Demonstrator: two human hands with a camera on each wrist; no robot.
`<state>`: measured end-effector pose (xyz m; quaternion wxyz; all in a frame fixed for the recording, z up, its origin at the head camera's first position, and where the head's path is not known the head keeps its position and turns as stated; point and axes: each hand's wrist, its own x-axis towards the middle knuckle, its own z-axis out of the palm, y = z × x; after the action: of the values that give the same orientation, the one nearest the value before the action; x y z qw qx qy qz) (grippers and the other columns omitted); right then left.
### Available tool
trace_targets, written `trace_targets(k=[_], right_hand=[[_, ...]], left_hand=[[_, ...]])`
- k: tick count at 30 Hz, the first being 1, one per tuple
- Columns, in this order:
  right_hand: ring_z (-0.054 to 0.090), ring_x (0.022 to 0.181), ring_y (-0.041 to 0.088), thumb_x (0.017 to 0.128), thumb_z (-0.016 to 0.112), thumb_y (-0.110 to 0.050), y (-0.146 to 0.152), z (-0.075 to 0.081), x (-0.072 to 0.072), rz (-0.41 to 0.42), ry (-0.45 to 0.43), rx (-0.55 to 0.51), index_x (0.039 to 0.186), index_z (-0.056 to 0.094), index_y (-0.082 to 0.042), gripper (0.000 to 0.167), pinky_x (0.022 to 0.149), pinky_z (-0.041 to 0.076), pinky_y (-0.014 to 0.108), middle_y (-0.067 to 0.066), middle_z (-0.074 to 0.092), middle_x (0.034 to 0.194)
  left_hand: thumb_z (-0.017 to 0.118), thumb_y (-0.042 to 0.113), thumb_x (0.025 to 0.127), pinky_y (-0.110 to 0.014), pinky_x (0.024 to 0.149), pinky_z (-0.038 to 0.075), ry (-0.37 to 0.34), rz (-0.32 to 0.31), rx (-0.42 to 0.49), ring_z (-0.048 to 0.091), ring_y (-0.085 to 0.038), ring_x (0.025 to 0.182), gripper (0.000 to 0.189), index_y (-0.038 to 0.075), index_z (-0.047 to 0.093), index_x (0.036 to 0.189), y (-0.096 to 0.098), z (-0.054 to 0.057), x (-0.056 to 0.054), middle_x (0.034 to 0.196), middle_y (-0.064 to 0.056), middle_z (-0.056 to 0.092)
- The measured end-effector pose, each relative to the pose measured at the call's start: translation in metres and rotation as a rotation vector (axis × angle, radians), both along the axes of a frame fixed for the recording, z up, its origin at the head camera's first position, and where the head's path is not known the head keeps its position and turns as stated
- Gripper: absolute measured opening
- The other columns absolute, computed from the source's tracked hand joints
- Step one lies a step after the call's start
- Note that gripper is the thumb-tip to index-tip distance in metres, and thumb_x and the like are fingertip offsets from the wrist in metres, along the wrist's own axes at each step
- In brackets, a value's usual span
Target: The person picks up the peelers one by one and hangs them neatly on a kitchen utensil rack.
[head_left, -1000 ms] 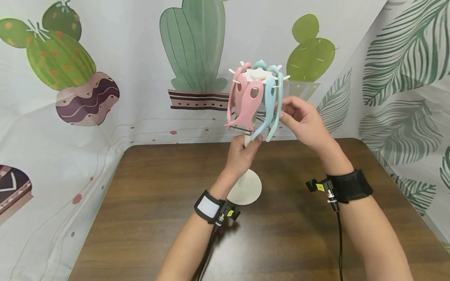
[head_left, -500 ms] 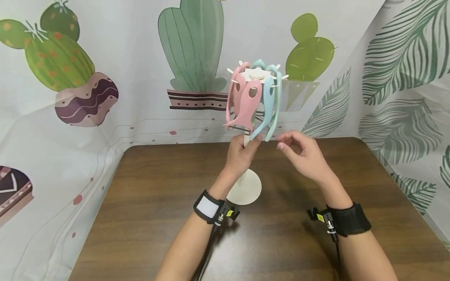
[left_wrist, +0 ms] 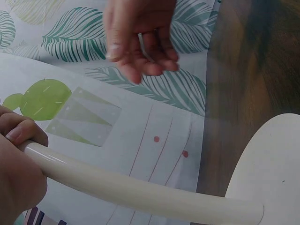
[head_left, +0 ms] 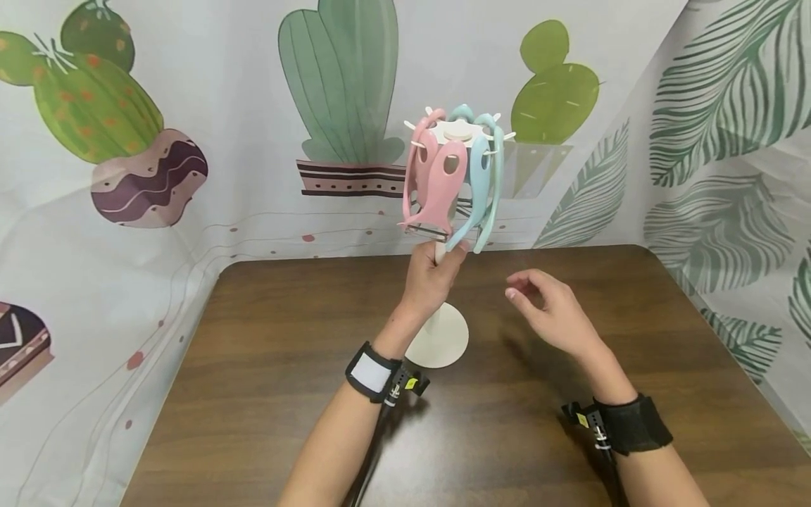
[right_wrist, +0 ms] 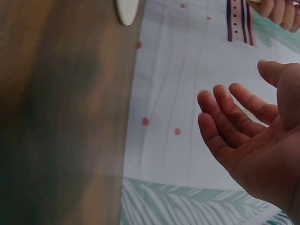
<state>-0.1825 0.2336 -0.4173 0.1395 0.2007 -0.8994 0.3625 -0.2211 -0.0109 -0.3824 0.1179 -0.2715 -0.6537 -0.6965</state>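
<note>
My left hand [head_left: 427, 282] grips the cream pole [left_wrist: 131, 187] of a stand just below its top. Above the hand, the white hooked rack [head_left: 457, 132] carries several peelers: pink peelers [head_left: 445, 184] on the left side and light blue peelers [head_left: 479, 182] on the right. Metal blades show at the lower ends of some. The stand's round base [head_left: 446, 341] appears below the left hand, over the brown table. To the right of the stand, my right hand [head_left: 554, 310] hangs apart from it, holding nothing. In the right wrist view its fingers [right_wrist: 225, 133] are loosely bent.
A brown wooden table [head_left: 253, 394] spreads under both arms. Behind it hangs a white cloth [head_left: 241, 141] printed with cactuses and leaves. Each wrist wears a black strap [head_left: 633, 424] with a small camera, and cables trail down along the forearms.
My right hand has left the blue peelers and dropped down to the right, over the table. The left hand keeps its grip on the pole, nearly still.
</note>
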Motion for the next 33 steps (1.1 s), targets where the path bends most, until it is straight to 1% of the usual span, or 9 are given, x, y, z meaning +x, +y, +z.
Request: trace_targets(k=[3, 7, 10, 12, 23, 26, 29, 31, 33], right_hand=[[0.068, 0.105, 0.029, 0.106, 0.067, -0.020, 0.002, -0.007, 0.003, 0.004, -0.025, 0.048, 0.130, 0.066, 0.001, 0.032, 0.092, 0.055, 0.047, 0.012, 0.071, 0.112], [0.061, 0.129, 0.042, 0.108, 0.064, -0.029, 0.003, -0.013, 0.007, 0.018, -0.076, 0.155, 0.147, 0.056, 0.003, 0.051, 0.106, 0.047, 0.062, 0.022, 0.064, 0.138], [0.051, 0.141, 0.045, 0.109, 0.061, -0.037, 0.002, -0.015, 0.009, 0.020, -0.094, 0.237, 0.154, 0.049, 0.001, 0.061, 0.113, 0.041, 0.064, 0.025, 0.053, 0.152], [0.048, 0.143, 0.047, 0.109, 0.061, -0.039, 0.001, -0.017, 0.008, 0.015, -0.090, 0.271, 0.156, 0.047, 0.001, 0.063, 0.114, 0.040, 0.064, 0.027, 0.050, 0.156], [0.045, 0.145, 0.050, 0.109, 0.060, -0.038, -0.001, -0.021, 0.005, -0.021, -0.065, 0.337, 0.156, 0.046, 0.004, 0.065, 0.116, 0.038, 0.065, 0.030, 0.046, 0.158], [0.046, 0.144, 0.050, 0.109, 0.061, -0.038, -0.002, -0.021, 0.003, -0.024, -0.056, 0.341, 0.155, 0.046, 0.004, 0.065, 0.115, 0.039, 0.065, 0.030, 0.047, 0.157], [0.047, 0.144, 0.050, 0.109, 0.060, -0.039, -0.001, -0.020, 0.003, -0.027, -0.064, 0.349, 0.156, 0.046, 0.004, 0.065, 0.115, 0.039, 0.065, 0.030, 0.047, 0.157], [0.047, 0.144, 0.049, 0.109, 0.059, -0.040, 0.000, -0.018, 0.003, -0.026, -0.080, 0.353, 0.156, 0.045, 0.004, 0.066, 0.115, 0.039, 0.065, 0.030, 0.046, 0.157], [0.047, 0.143, 0.050, 0.109, 0.059, -0.041, 0.002, -0.017, 0.003, -0.027, -0.096, 0.359, 0.156, 0.045, 0.004, 0.067, 0.115, 0.039, 0.066, 0.030, 0.046, 0.158]], left_hand=[[0.055, 0.021, 0.105, -0.027, 0.040, 0.020, 0.001, -0.003, -0.001, 0.030, -0.010, 0.040, 0.053, 0.008, 0.042, 0.055, -0.002, 0.000, 0.001, 0.046, 0.007, 0.035], [0.056, 0.020, 0.105, -0.027, 0.040, 0.021, 0.003, -0.008, -0.006, 0.031, -0.011, 0.040, 0.053, 0.008, 0.043, 0.055, -0.004, -0.001, 0.001, 0.046, 0.006, 0.036], [0.056, 0.019, 0.105, -0.027, 0.041, 0.021, 0.001, -0.007, -0.003, 0.031, -0.011, 0.040, 0.052, 0.008, 0.043, 0.056, -0.004, -0.001, 0.002, 0.047, 0.006, 0.036], [0.056, 0.019, 0.105, -0.027, 0.041, 0.021, -0.002, -0.010, 0.000, 0.031, -0.011, 0.041, 0.052, 0.008, 0.042, 0.056, -0.004, -0.002, 0.002, 0.047, 0.006, 0.035], [0.056, 0.021, 0.106, -0.028, 0.045, 0.026, -0.053, -0.044, -0.049, 0.034, -0.013, 0.045, 0.045, 0.009, 0.046, 0.064, -0.012, 0.003, 0.003, 0.050, 0.004, 0.037], [0.057, 0.022, 0.106, -0.030, 0.053, 0.039, -0.050, -0.032, -0.119, 0.050, -0.022, 0.052, 0.034, 0.007, 0.057, 0.075, -0.019, 0.004, 0.005, 0.055, -0.002, 0.051], [0.060, 0.026, 0.106, -0.032, 0.071, 0.051, 0.009, 0.013, -0.253, 0.068, -0.021, 0.074, 0.020, 0.010, 0.066, 0.095, -0.030, 0.004, 0.009, 0.076, -0.002, 0.070], [0.063, 0.029, 0.105, -0.033, 0.083, 0.055, 0.063, 0.047, -0.349, 0.072, -0.017, 0.090, 0.018, 0.011, 0.068, 0.108, -0.038, 0.005, 0.011, 0.095, -0.001, 0.075], [0.064, 0.032, 0.104, -0.033, 0.091, 0.056, 0.109, 0.074, -0.435, 0.071, -0.011, 0.100, 0.023, 0.013, 0.068, 0.116, -0.048, 0.006, 0.015, 0.109, 0.002, 0.074]])
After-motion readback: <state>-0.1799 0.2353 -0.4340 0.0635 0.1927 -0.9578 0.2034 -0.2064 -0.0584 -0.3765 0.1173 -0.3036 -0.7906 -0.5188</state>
